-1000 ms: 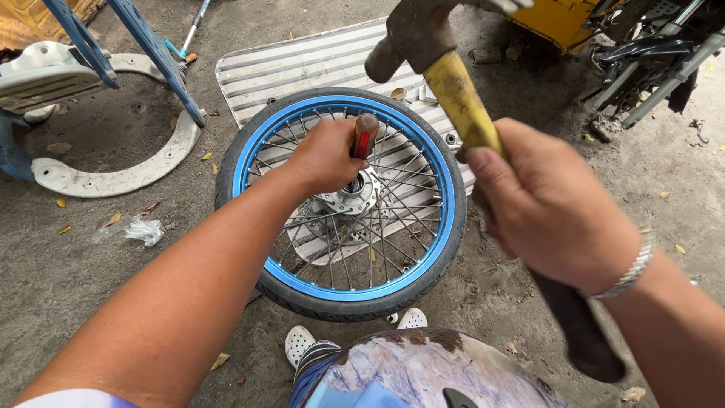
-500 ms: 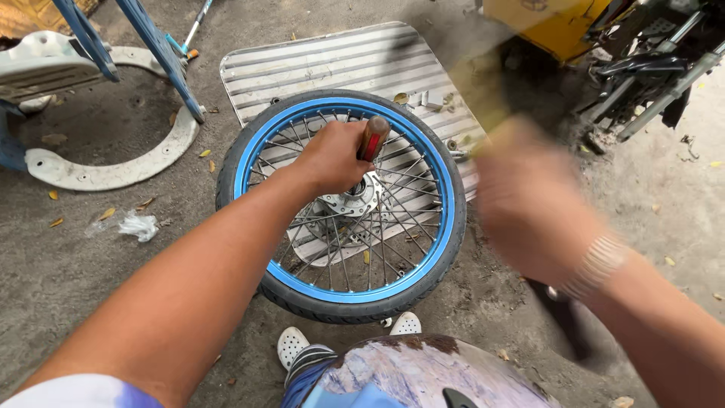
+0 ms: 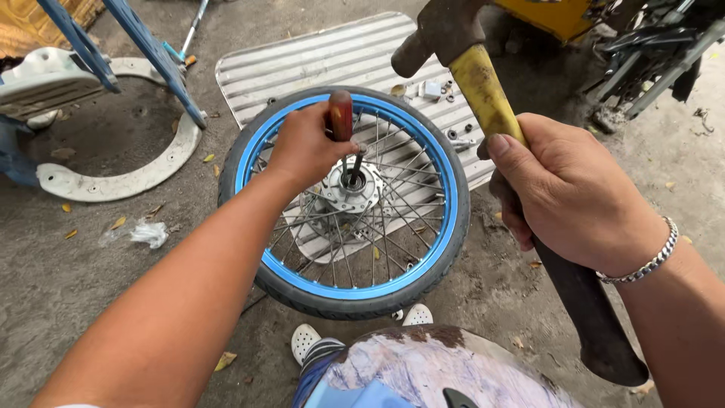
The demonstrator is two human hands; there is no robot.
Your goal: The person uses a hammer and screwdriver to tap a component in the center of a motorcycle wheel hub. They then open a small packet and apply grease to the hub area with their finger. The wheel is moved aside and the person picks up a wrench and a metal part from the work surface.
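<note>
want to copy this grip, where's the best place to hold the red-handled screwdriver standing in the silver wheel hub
Grip the red-handled screwdriver around its handle, coming from the left side as the left hand does. It stands upright, with the thin shaft going down into the silver wheel hub, so a side wrap probably steadies it and leaves the handle top exposed below the raised yellow-handled hammer.

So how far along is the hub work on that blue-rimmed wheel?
Done: wheel lies flat on the ground, small parts on the ribbed sheet. In hand: left hand sets a red-handled tool upright in the hub; right hand holds the hammer raised. Left: tool not yet driven through.
</note>
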